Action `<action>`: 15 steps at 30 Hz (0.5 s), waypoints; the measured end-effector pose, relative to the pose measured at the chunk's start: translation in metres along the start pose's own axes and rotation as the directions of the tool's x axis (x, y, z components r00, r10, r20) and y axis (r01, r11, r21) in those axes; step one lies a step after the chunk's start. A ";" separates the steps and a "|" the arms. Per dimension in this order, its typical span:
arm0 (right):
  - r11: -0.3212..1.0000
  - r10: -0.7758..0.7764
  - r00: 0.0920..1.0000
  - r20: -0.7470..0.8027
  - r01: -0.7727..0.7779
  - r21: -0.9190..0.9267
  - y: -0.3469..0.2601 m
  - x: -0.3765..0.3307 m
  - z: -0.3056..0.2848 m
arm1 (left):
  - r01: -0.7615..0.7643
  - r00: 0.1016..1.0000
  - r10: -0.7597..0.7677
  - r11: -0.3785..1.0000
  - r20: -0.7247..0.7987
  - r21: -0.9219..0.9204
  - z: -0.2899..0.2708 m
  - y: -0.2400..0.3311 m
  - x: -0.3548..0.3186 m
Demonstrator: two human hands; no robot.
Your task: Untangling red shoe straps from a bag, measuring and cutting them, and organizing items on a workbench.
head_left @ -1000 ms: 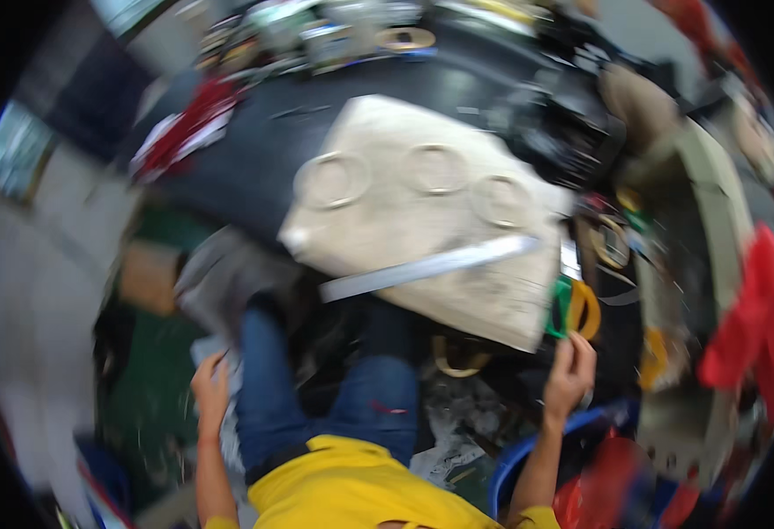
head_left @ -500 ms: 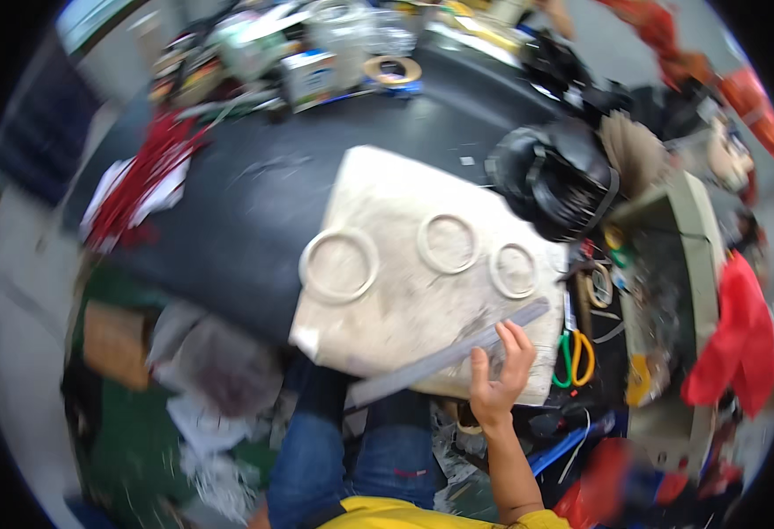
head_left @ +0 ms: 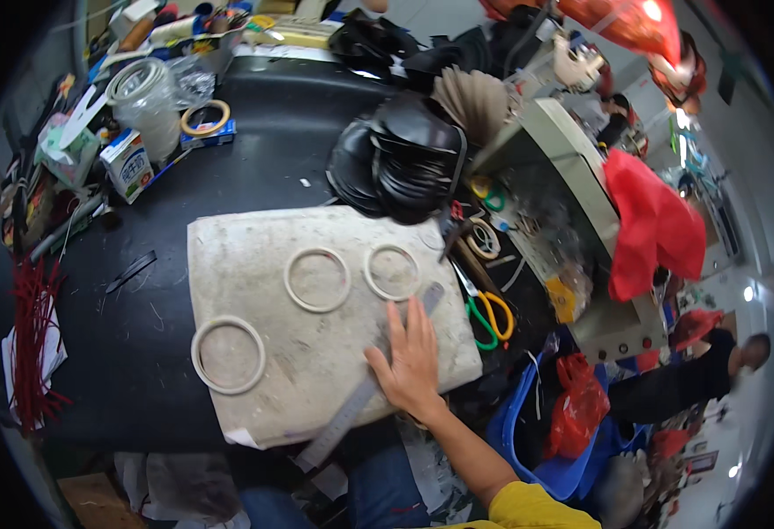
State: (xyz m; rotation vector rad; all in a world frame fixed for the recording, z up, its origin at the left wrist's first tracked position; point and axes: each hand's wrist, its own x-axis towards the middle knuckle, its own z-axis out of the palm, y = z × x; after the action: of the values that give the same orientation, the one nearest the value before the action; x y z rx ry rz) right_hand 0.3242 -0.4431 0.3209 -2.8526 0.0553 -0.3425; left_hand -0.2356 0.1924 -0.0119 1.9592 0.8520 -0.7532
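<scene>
**A:** What could go wrong here, taken from left to right?

**B:** At the left, a white ring of thin flexible material point(head_left: 228, 354) is seen lying flat near the left edge of a worn, off-white rectangular work pad point(head_left: 254, 264). It could be knocked off onto the black desk point(head_left: 254, 167) if the pad were jolted. Two more white rings point(head_left: 317, 279) point(head_left: 392, 271) are laid side by side further right, close above the fingers. A long grey metal ruler point(head_left: 351, 414) is laid slantwise across the pad's lower right corner, with its lower end overhanging the desk edge. Only part of it is pinned, so it is judged likely to pivot or slide, and to be tipped off if pressure is eased.

**A:** And the hands?

**B:** The right hand point(head_left: 411, 357) is spread flat, palm down, fingers extended, pressed on the ruler and pad; nothing is gripped. The left hand is not shown.

**A:** What is seen of the surface and the room?

**B:** At the far left, a bundle of thin red strips point(head_left: 29, 344) is draped over the desk edge. Behind it, a clear plastic container point(head_left: 144, 101), a small carton point(head_left: 128, 163) and a roll of tape point(head_left: 205, 117) are crowded together. Past the pad, a stack of black curved pieces point(head_left: 400, 163) is piled. To the right, scissors with green and yellow handles point(head_left: 486, 313) are left just beside the pad, close enough to be brushed by the wrist. A red cloth point(head_left: 651, 225) is hung over a grey machine point(head_left: 554, 167). At the far right, another person point(head_left: 695, 379) is seen, blurred.
</scene>
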 end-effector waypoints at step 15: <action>0.771 0.274 0.960 -0.061 -0.181 0.611 0.072 -0.263 0.002 | -0.464 0.722 0.467 0.874 -0.511 0.143 0.101 0.440 -0.039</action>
State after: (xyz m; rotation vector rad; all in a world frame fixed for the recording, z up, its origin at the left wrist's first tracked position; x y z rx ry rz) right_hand 0.0690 -0.4939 0.2401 -2.1507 0.2712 -0.4271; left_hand 0.0702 -0.0854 0.1730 2.2960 0.6045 0.1077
